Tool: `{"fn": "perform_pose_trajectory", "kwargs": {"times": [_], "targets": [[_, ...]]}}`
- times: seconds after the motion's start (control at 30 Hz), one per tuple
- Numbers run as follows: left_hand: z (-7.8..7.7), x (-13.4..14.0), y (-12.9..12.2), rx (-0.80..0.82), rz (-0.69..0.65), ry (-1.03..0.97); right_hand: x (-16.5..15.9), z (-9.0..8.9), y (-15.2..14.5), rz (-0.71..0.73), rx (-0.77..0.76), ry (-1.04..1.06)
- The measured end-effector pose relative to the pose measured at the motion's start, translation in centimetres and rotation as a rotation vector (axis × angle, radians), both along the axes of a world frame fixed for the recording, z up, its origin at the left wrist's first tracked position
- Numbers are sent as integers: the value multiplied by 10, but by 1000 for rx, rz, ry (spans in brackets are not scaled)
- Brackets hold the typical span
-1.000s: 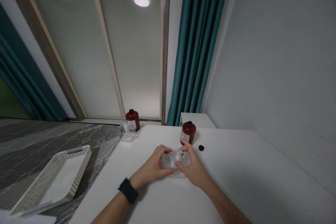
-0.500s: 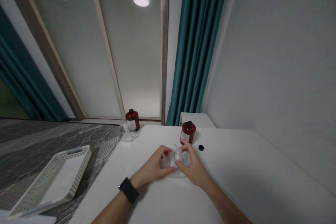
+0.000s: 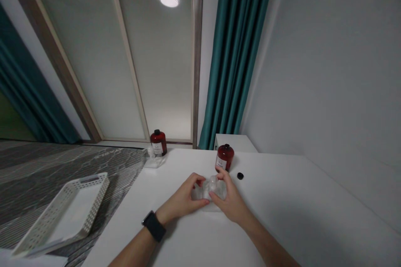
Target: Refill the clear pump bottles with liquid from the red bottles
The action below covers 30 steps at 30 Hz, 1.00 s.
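Observation:
On the white table, a small clear container (image 3: 205, 191) with a translucent, pump-like top (image 3: 213, 182) stands between my hands; its exact kind is hard to make out. My left hand (image 3: 191, 196) curves around its left side, thumb in front and fingers behind. With thumb and fingers my right hand (image 3: 227, 196) grips around the top. Just behind stands a dark red bottle (image 3: 224, 157) with a white label, its neck apparently uncapped. A black cap (image 3: 240, 176) lies to the right of that bottle.
A second red bottle (image 3: 158, 144) with a black cap stands at the table's far left corner, a similar clear container (image 3: 153, 160) before it. Left of the table is a white perforated basket (image 3: 65, 212). A white cabinet (image 3: 234, 142) stands beyond the far edge.
A thin spout on the clear container's top, pointing up and left before, no longer shows. Both hands have hardly moved.

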<state>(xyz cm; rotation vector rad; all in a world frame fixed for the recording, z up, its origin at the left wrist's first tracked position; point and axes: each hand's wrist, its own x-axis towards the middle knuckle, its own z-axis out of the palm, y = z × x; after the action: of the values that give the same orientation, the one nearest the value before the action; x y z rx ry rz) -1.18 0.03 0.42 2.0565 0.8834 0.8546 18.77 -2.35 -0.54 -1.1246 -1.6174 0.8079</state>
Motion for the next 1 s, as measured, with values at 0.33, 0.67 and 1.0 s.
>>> {"fn": "perform_pose_trajectory", "kwargs": {"times": [0.33, 0.67, 1.0], "targets": [[2, 1, -1, -2, -2, 1, -1, -1, 0, 5, -19, 8], [3, 0, -2, -14, -1, 7, -1, 1, 0, 75, -34, 74], [6, 2, -4, -30, -4, 6, 4, -2, 6, -17, 37, 211]]}}
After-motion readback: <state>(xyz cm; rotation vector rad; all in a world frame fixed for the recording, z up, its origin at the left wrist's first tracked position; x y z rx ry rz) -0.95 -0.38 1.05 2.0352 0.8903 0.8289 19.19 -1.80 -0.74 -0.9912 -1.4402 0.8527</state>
